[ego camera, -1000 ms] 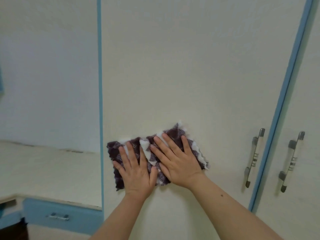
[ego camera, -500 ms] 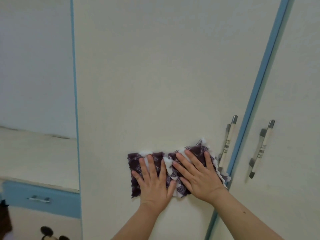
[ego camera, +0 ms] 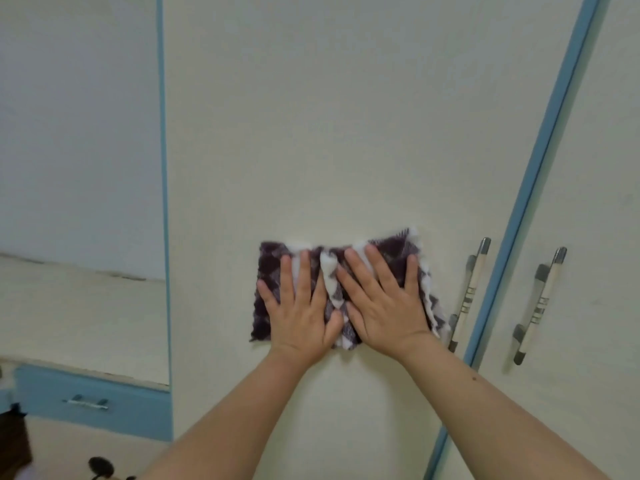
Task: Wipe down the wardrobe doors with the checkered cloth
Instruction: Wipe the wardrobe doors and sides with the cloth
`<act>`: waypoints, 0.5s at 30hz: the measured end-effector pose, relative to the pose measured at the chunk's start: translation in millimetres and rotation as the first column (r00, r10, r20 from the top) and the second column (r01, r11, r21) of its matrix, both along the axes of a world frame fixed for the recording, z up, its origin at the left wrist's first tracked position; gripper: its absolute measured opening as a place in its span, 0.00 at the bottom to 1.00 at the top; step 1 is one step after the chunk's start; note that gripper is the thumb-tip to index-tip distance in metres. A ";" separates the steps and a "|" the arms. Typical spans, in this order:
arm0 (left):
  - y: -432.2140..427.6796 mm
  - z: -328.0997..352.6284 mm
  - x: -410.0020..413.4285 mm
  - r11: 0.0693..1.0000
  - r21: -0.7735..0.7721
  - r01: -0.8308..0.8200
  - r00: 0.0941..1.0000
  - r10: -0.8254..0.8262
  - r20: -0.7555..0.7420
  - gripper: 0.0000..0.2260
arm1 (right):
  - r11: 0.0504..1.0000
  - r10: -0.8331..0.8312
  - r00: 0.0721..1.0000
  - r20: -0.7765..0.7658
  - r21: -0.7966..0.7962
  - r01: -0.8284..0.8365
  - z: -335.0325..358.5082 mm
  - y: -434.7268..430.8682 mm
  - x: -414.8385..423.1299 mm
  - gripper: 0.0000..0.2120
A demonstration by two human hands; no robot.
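A purple-and-white checkered cloth (ego camera: pixel 398 249) lies flat against the cream wardrobe door (ego camera: pixel 329 116), low on its right half. My left hand (ego camera: pixel 299 306) presses on the cloth's left part with straight fingers. Beside it, my right hand (ego camera: pixel 384 303) presses on the right part, fingers spread. The cloth is bunched into a fold between the two hands. Its right edge sits just left of the door's metal handle (ego camera: pixel 467 292).
A second cream door (ego camera: pixel 595 202) with its own handle (ego camera: pixel 538 306) stands to the right, past a blue trim strip (ego camera: pixel 540 161). Left of the door is an open recess with a shelf (ego camera: pixel 79 313) and a blue drawer (ego camera: pixel 90 403) below.
Both hands have slid the cloth rightwards across the door, from near its left edge to beside the handle, and lately a little upwards.
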State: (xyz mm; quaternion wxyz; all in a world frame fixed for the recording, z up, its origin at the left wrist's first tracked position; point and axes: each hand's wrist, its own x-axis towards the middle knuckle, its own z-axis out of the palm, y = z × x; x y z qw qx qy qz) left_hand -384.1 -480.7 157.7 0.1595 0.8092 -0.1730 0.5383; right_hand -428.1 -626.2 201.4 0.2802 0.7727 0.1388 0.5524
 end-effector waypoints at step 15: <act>15.5 108.9 16.5 0.999 -0.019 0.041 0.984 -0.037 0.175 0.32 | 0.970 -0.053 0.990 0.130 0.241 0.021 93.7 10.3 2.1 0.27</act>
